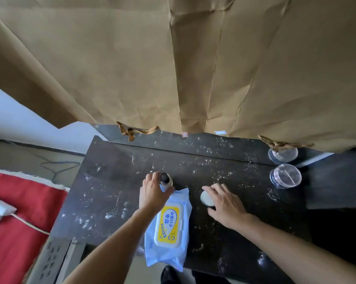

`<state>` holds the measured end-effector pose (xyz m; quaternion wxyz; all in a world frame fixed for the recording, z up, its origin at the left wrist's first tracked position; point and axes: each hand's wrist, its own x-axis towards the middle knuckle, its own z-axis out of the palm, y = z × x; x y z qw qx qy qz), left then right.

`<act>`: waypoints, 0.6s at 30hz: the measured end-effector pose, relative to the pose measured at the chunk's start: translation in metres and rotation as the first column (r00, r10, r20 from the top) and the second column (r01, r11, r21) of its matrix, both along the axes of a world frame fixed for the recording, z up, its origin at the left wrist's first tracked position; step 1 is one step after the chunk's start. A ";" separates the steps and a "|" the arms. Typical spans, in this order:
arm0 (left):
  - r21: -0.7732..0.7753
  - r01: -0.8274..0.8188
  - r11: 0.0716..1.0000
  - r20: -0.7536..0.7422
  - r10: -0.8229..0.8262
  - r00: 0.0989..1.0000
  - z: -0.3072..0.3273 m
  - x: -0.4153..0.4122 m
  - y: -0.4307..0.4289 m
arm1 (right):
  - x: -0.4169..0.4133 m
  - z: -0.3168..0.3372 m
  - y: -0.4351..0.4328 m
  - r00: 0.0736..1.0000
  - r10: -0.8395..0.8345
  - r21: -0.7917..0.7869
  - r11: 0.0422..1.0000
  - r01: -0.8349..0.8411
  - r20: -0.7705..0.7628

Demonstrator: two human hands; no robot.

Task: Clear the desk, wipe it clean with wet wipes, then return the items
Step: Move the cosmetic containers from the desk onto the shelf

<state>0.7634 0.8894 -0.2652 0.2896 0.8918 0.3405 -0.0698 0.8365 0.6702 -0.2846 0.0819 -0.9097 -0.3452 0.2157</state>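
Your two bare forearms come in from the near edge of the view, and between them lies the pale blue soft pack of wet wipes with a yellow-and-white hard lid (169, 228), its lid down and its near end hanging over the front edge of the dark counter speckled with white dust (111, 191). Your left grip (153, 193) is clamped on the small cream bottle with a dark round cap (166, 179), fingers curled round its left side and thumb across its body; the bottle stands upright just past the far end of the pack, and you cannot tell whether its base touches the pack. Your right grip (224, 203) is just to the right of the pack, closed on the small white round jar (206, 198), with the forefinger over its far edge, the thumb at its near edge and the other fingers spread above it; the jar sits low on the counter, close to the pack but apart from it. Well off to your right, near the far corner, stand two clear round plastic tubs, one divided inside (285, 176) and one behind it (283, 154), partly under the hem of the creased brown paper sheet (132, 58) that hangs behind the counter. To your left, beside and below the counter, lies a red cloth (19, 201).
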 end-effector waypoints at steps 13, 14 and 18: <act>-0.121 0.163 0.979 0.099 -0.152 0.983 0.018 0.032 0.020 | -0.017 0.021 0.016 0.896 -0.443 0.192 0.878 0.438 -0.018; -0.142 0.197 0.970 0.121 -0.180 0.976 0.025 0.034 0.022 | -0.022 0.028 0.016 0.877 -0.479 0.208 0.857 0.472 -0.018; -0.202 0.331 0.922 0.203 -0.291 0.935 0.059 0.040 0.015 | -0.045 0.049 0.005 0.788 -0.616 0.274 0.759 0.590 0.010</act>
